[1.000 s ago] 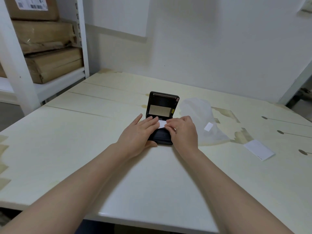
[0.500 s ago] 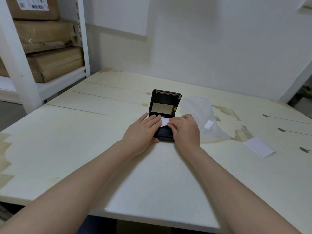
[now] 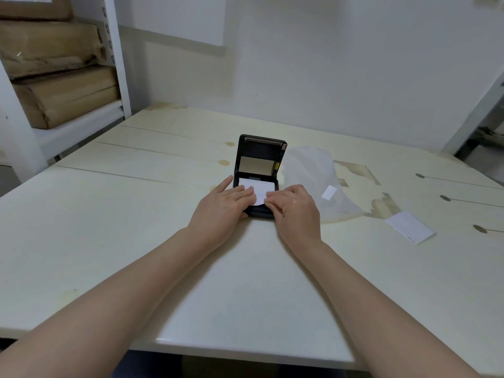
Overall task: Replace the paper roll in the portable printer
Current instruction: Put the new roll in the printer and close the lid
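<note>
At the far left a white shelf (image 3: 16, 115) holds stacked brown boxes (image 3: 62, 96) beside the pale table (image 3: 136, 241). Moving right, the left hand (image 3: 221, 208) lies flat against the left side of the black printer (image 3: 259, 170), its fingers (image 3: 241, 192) stretched out and resting on the loose end of the white paper (image 3: 256, 190); it presses rather than clasps, and the thumb reaches along the printer's left edge. The printer sits near the middle of the table with its lid (image 3: 260, 155) standing upright at the back. The paper lies in the open bay below the lid, and its free end curls forward over the printer's front lip. The right hand (image 3: 296, 211) meets it from the other side, fingertips bent down onto the paper's near right corner; whether they pinch it or only press on it cannot be told. Just right of the printer lies a crumpled clear plastic bag (image 3: 313, 170) with a small white label (image 3: 329, 192). Farther right, well apart, a white slip of paper (image 3: 410, 227) lies flat on the table.
</note>
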Action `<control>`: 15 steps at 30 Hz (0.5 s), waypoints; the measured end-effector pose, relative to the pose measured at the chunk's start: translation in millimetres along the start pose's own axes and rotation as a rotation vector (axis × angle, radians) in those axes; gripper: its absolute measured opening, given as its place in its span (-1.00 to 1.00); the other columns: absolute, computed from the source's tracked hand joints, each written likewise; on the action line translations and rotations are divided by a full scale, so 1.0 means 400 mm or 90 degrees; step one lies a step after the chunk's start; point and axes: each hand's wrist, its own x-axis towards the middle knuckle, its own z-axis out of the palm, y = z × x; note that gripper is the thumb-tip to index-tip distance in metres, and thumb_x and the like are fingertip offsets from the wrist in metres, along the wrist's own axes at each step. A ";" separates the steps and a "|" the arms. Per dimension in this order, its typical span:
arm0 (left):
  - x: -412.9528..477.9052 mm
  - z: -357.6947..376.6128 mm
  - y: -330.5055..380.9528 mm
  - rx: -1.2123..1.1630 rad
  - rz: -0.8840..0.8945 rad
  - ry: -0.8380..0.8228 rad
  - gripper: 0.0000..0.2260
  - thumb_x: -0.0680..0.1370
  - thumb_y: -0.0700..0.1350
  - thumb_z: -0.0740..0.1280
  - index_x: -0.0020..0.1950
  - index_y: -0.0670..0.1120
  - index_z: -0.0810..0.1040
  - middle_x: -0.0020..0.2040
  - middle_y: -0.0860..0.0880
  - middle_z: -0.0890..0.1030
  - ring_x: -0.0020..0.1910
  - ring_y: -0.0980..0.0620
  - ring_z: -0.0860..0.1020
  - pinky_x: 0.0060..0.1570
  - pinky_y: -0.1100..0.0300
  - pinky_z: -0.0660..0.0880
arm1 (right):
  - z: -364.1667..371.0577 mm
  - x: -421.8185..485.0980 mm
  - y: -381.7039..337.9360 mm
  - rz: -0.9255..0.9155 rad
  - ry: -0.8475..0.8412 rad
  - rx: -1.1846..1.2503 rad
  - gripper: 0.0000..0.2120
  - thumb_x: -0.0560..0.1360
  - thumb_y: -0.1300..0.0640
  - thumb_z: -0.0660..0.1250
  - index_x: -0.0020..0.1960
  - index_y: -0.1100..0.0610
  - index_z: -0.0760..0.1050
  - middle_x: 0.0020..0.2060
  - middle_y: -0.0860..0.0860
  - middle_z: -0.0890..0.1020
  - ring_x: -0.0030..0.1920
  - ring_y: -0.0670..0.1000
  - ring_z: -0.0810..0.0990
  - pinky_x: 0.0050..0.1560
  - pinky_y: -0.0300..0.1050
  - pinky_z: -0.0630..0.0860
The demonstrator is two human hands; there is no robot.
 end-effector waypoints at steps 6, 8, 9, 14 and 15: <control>0.008 -0.019 0.013 0.011 -0.026 -0.051 -0.84 0.41 -0.41 0.41 -0.13 -0.18 0.64 -0.17 -0.08 0.69 -0.17 -0.11 0.66 0.51 0.34 -0.19 | -0.013 -0.017 -0.003 -0.019 0.006 0.002 -0.94 0.42 0.19 0.49 -0.20 0.06 0.73 -0.16 -0.08 0.77 -0.14 0.11 0.61 -0.24 -0.06 0.57; 0.007 -0.020 0.014 0.011 -0.032 -0.057 -0.85 0.43 -0.40 0.38 -0.16 -0.18 0.64 -0.19 -0.08 0.69 -0.19 -0.12 0.65 0.50 0.34 -0.18 | -0.017 -0.024 -0.003 -0.030 0.005 0.003 -0.94 0.42 0.18 0.50 -0.19 0.06 0.73 -0.15 -0.07 0.77 -0.14 0.12 0.61 -0.22 -0.06 0.57; 0.006 -0.021 0.016 0.009 -0.036 -0.057 -0.86 0.43 -0.40 0.39 -0.16 -0.18 0.65 -0.20 -0.08 0.69 -0.19 -0.12 0.65 0.50 0.35 -0.17 | -0.019 -0.027 -0.002 -0.035 0.004 0.004 -0.95 0.41 0.18 0.50 -0.19 0.06 0.74 -0.15 -0.07 0.77 -0.14 0.12 0.61 -0.22 -0.04 0.57; -0.001 -0.020 0.025 0.001 -0.045 -0.020 -0.87 0.43 -0.36 0.37 -0.20 -0.17 0.67 -0.23 -0.09 0.69 -0.23 -0.10 0.66 0.47 0.40 -0.10 | -0.025 -0.035 -0.005 -0.058 0.010 0.002 -0.94 0.40 0.20 0.52 -0.19 0.06 0.74 -0.15 -0.07 0.77 -0.16 0.15 0.62 -0.21 -0.02 0.57; -0.002 -0.020 0.029 0.004 -0.048 -0.008 -0.85 0.42 -0.36 0.36 -0.21 -0.16 0.67 -0.25 -0.09 0.69 -0.24 -0.09 0.66 0.46 0.40 -0.09 | -0.026 -0.036 -0.006 -0.061 0.013 -0.001 -0.94 0.40 0.20 0.52 -0.20 0.06 0.74 -0.15 -0.07 0.77 -0.16 0.15 0.62 -0.21 -0.03 0.56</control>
